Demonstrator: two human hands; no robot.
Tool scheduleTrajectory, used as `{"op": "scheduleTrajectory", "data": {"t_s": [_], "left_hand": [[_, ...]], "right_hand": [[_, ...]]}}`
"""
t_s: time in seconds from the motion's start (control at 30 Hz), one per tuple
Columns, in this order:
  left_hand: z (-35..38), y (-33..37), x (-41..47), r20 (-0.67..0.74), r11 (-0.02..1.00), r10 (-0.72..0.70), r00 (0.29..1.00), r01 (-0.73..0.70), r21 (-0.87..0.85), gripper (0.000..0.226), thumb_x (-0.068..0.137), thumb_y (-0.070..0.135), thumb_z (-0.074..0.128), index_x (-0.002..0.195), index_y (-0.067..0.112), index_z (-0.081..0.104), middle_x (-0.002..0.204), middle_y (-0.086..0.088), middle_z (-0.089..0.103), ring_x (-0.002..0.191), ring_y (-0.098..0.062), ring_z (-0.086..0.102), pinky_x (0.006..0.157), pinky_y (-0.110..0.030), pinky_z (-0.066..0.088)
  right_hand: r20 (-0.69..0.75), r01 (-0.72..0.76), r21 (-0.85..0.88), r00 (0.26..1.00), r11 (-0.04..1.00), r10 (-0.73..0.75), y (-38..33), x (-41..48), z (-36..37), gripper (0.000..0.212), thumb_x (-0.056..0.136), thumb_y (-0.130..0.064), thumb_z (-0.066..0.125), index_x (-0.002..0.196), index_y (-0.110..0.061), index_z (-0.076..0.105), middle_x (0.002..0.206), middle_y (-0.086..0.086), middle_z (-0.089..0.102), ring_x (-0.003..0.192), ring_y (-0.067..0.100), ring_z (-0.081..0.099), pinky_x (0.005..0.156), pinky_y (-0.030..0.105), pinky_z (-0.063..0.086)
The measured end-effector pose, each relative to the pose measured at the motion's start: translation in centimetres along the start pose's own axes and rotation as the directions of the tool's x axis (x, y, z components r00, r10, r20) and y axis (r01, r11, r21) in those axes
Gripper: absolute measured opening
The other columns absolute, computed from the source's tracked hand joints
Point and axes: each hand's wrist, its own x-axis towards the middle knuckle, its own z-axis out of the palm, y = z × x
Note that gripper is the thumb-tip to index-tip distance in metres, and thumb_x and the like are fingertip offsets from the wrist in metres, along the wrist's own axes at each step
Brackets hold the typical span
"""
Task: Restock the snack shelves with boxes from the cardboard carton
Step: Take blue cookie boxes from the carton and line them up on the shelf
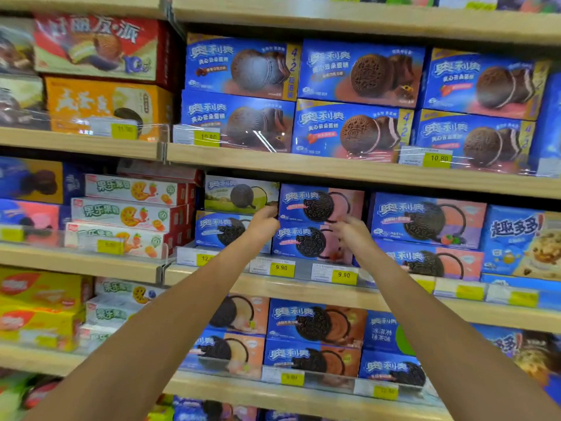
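Observation:
Two blue-and-pink cookie boxes are stacked on the middle shelf: an upper pink box (321, 202) and a lower pink box (306, 243). My left hand (263, 222) reaches up to the left end of the upper box, with its fingers curled round that edge. At the seam between the two boxes, toward their right side, my right hand (349, 230) lies against the fronts; motion blur hides how its fingers sit. The cardboard carton is out of view.
Wooden shelves (303, 170) are packed with blue cookie boxes. A green-flavour box (239, 194) sits just left of my left hand, above a blue box (218, 229). White fruit-biscuit boxes (130, 214) are stacked further left. Yellow price tags (282, 268) line the shelf rails.

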Motion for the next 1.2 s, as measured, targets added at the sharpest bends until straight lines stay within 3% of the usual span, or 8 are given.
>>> {"op": "scheduleTrajectory", "data": {"t_s": [0.13, 0.3, 0.5, 0.67, 0.77, 0.9, 1.07, 1.2], "left_hand": [[-1.2, -1.7, -2.3, -0.044, 0.999, -0.030, 0.999, 0.028, -0.035, 0.038, 0.097, 0.003, 0.041, 0.135, 0.005, 0.046, 0.141, -0.010, 0.046, 0.130, -0.025, 0.043, 0.102, -0.035, 0.038], [-1.8, -6.2, -6.0, -0.121, 0.987, -0.075, 0.990, 0.056, -0.152, 0.027, 0.095, 0.001, 0.046, 0.118, 0.003, 0.060, 0.123, -0.015, 0.061, 0.117, -0.029, 0.056, 0.098, -0.038, 0.044], [-2.6, -12.8, -12.1, -0.102, 0.963, -0.169, 0.980, 0.143, -0.227, 0.023, 0.090, -0.009, 0.048, 0.080, 0.009, 0.059, 0.049, 0.012, 0.063, 0.046, 0.003, 0.058, 0.046, -0.009, 0.045], [-3.6, -21.0, -19.0, -0.056, 0.944, -0.301, 0.952, 0.288, -0.162, 0.009, 0.092, 0.008, 0.055, 0.101, 0.010, 0.059, 0.078, 0.000, 0.058, 0.052, 0.005, 0.059, 0.054, -0.013, 0.043], [-3.9, -28.9, -24.3, -0.004, 0.877, -0.463, 0.886, 0.458, -0.148, 0.015, 0.096, 0.013, 0.050, 0.106, 0.004, 0.059, 0.089, -0.002, 0.060, 0.060, 0.006, 0.062, 0.054, -0.006, 0.044], [-4.6, -38.1, -30.6, 0.060, 0.740, -0.650, 0.758, 0.649, -0.179, 0.009, 0.096, 0.014, 0.051, 0.090, 0.012, 0.058, 0.090, 0.000, 0.059, 0.079, -0.010, 0.058, 0.076, -0.021, 0.046], [-3.9, -48.9, -38.7, -0.035, 0.565, -0.821, 0.570, 0.800, -0.205, 0.009, 0.091, -0.003, 0.053, 0.090, 0.005, 0.052, 0.053, 0.007, 0.052, 0.038, 0.006, 0.050, 0.049, -0.008, 0.038], [-2.4, -54.5, -44.0, -0.042, 0.471, -0.882, 0.470, 0.871, -0.139, 0.026, 0.093, -0.002, 0.048, 0.076, 0.017, 0.052, 0.066, 0.002, 0.046, 0.061, -0.006, 0.045, 0.040, -0.004, 0.030]], "right_hand": [[0.067, -0.063, 0.180, 0.996, 0.982, 0.052, -0.2, -4.0, 2.0, 0.014, 0.097, -0.005, 0.044, 0.105, -0.007, 0.055, 0.089, 0.009, 0.064, 0.044, 0.004, 0.060, 0.042, 0.016, 0.045], [0.174, -0.123, 0.238, 0.981, 0.963, 0.082, 1.2, -9.7, 5.1, 0.026, 0.096, 0.005, 0.035, 0.087, -0.008, 0.056, 0.050, -0.004, 0.066, 0.039, 0.006, 0.059, 0.037, 0.016, 0.046], [0.216, -0.211, 0.133, 0.960, 0.968, 0.180, 6.0, -16.9, 9.6, 0.028, 0.096, 0.000, 0.036, 0.083, -0.007, 0.059, 0.055, -0.003, 0.065, 0.040, 0.004, 0.058, 0.041, 0.017, 0.045], [0.308, -0.372, 0.080, 0.892, 0.925, 0.332, 12.9, -23.7, 13.3, 0.028, 0.093, 0.003, 0.046, 0.073, -0.012, 0.061, 0.051, -0.002, 0.065, 0.042, 0.006, 0.060, 0.042, 0.017, 0.047], [0.380, -0.522, -0.046, 0.779, 0.851, 0.499, 18.7, -28.3, 16.1, 0.021, 0.093, -0.002, 0.048, 0.078, -0.009, 0.061, 0.056, 0.002, 0.064, 0.043, 0.009, 0.059, 0.044, 0.018, 0.046], [0.463, -0.625, -0.196, 0.620, 0.755, 0.633, 25.8, -33.7, 19.0, 0.011, 0.095, -0.010, 0.053, 0.089, -0.010, 0.063, 0.072, 0.002, 0.067, 0.056, 0.011, 0.063, 0.066, 0.030, 0.052], [0.494, -0.692, -0.380, 0.409, 0.614, 0.767, 36.1, -41.2, 22.4, 0.014, 0.095, -0.011, 0.050, 0.090, -0.013, 0.063, 0.099, 0.003, 0.064, 0.077, 0.016, 0.061, 0.062, 0.026, 0.049], [0.492, -0.700, -0.496, 0.261, 0.514, 0.830, 42.5, -45.9, 23.8, 0.015, 0.097, -0.017, 0.047, 0.107, -0.012, 0.057, 0.097, 0.006, 0.062, 0.079, 0.017, 0.059, 0.072, 0.030, 0.048]]}}
